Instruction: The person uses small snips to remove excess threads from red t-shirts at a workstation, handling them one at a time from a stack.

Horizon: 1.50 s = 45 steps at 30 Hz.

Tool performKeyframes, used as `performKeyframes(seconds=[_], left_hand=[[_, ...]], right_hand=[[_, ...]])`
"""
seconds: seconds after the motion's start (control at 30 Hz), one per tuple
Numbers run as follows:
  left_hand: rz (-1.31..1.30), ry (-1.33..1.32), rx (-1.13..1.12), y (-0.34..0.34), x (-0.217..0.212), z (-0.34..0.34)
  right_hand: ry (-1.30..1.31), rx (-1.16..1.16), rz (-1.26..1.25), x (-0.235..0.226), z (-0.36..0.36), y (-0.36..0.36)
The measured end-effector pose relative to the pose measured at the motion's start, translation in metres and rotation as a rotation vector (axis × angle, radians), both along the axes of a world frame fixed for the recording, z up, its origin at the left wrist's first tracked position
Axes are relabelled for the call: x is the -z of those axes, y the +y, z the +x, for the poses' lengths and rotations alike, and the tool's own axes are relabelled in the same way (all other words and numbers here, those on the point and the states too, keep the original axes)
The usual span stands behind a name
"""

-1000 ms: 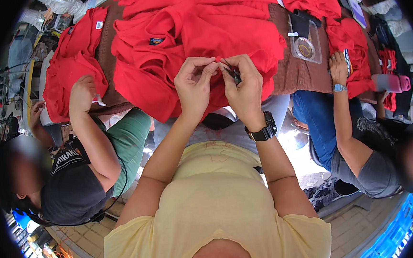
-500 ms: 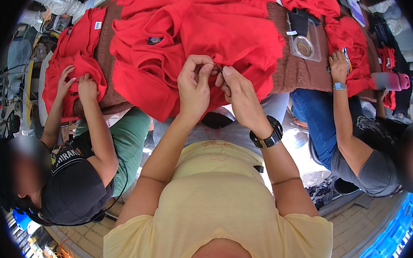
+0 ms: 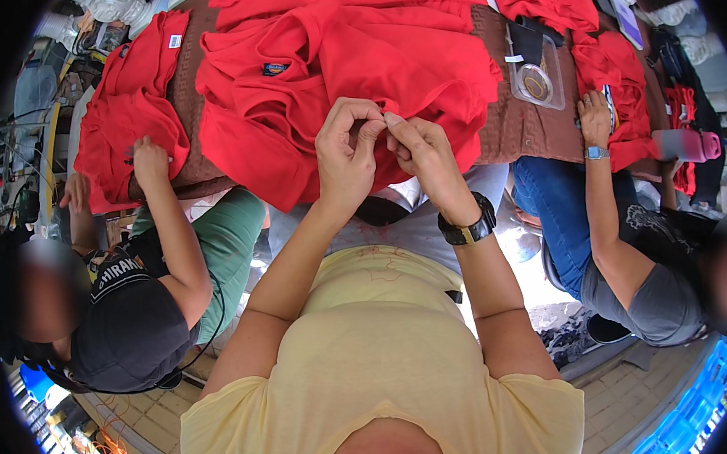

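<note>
Red garment (image 3: 341, 65): heaped on brown patterned table cover (image 3: 522, 128), centre, near edge draped toward wearer. Both hands at its near hem.
Left hand (image 3: 347, 154): fingers pinched on fabric edge.
Right hand (image 3: 423, 155): fingertips pinched at same spot, touching left; black wristwatch (image 3: 467, 227) on wrist. Any small tool between fingers too small to tell.
Step, judged: fine work on hem or seam; needs steady two-finger grip, fabric held taut.
Around: clear plastic packet (image 3: 538, 79) far right; second red garment (image 3: 122, 117) left under co-worker's hand (image 3: 150, 161); another co-worker's hand (image 3: 594, 117) right, on red cloth. Seated co-workers crowd both sides.
</note>
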<state>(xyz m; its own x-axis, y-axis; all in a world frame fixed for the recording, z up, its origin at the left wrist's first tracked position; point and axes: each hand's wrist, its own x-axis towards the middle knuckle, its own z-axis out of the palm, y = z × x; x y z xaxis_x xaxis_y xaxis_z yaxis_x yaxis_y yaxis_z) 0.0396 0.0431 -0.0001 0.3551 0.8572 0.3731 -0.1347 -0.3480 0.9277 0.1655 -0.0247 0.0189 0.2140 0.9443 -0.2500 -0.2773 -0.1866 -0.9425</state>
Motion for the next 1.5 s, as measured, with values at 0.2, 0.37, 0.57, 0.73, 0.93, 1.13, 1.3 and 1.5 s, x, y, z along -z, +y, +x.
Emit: performKeyframes(seconds=[0.2,0.37,0.57,0.73,0.93,1.13,1.3,1.5], left_hand=[[-0.031,0.049,0.024,-0.009,-0.004,-0.004],[-0.011,0.187,-0.02,-0.005,-0.001,-0.019],[0.215,0.342,-0.141,-0.001,-0.025,-0.01],[0.372,0.621,0.229,0.043,-0.057,-0.003],[0.179,0.526,0.295,0.041,-0.051,0.001],[0.163,0.305,0.217,0.031,-0.026,0.009],[-0.039,0.149,0.138,0.021,-0.014,0.003],[0.036,0.245,0.153,0.016,-0.015,-0.007]], right_hand=[[0.004,0.022,0.067,-0.001,0.001,-0.008],[-0.782,0.412,0.342,-0.034,0.0,-0.016],[-0.908,0.325,0.362,0.001,0.007,-0.004],[-0.936,0.309,0.391,-0.002,0.008,-0.006],[-0.804,0.423,0.388,-0.001,0.012,0.0],[-0.786,0.445,0.324,0.002,0.015,0.002],[-0.667,0.539,0.342,-0.005,-0.007,-0.006],[0.089,0.07,-0.006,-0.006,-0.015,-0.024]])
